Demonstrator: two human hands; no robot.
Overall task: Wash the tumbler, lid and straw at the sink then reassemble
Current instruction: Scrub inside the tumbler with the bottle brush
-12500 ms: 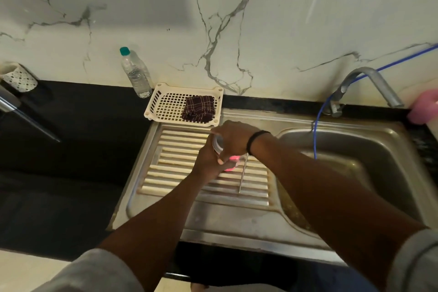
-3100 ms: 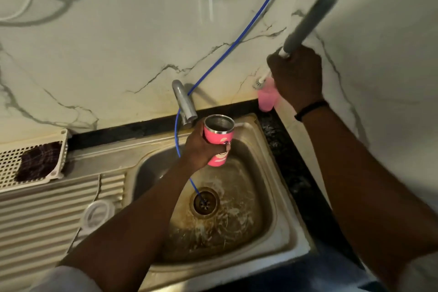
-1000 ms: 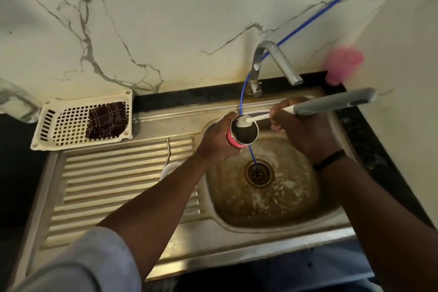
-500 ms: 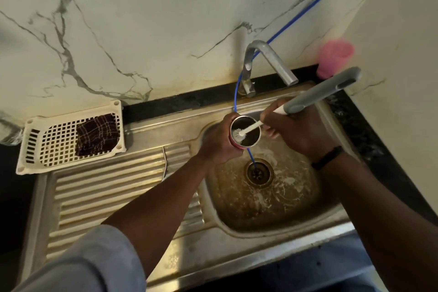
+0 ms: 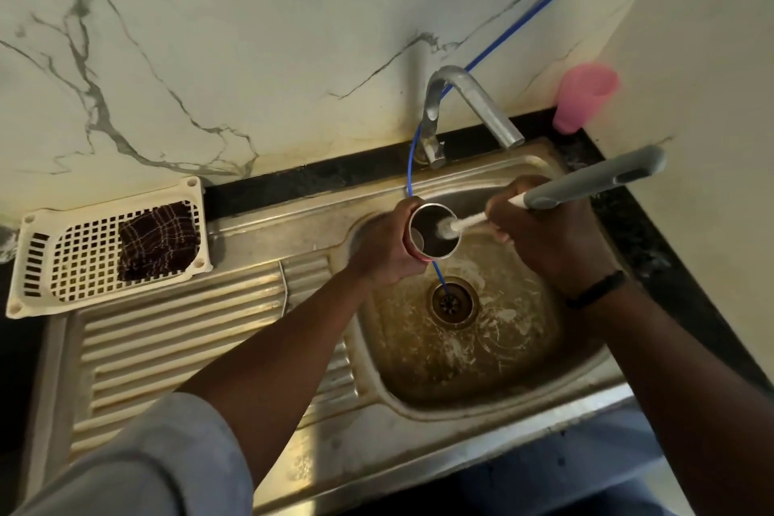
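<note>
Brush (image 5: 544, 203) head now deeper in tumbler (image 5: 433, 237); both grips wrap them; tap (image 5: 473, 105) overhead.

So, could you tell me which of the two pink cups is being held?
The steel-lined pink tumbler over the sink basin, gripped by the left hand; the plain pink plastic cup stands untouched in the corner.

Black worktop (image 5: 293, 184) w/ steel sink (image 5: 419, 440) set in; white plastic basket (image 5: 63, 264) at left, pink cup (image 5: 582, 96) at back-right corner.
</note>
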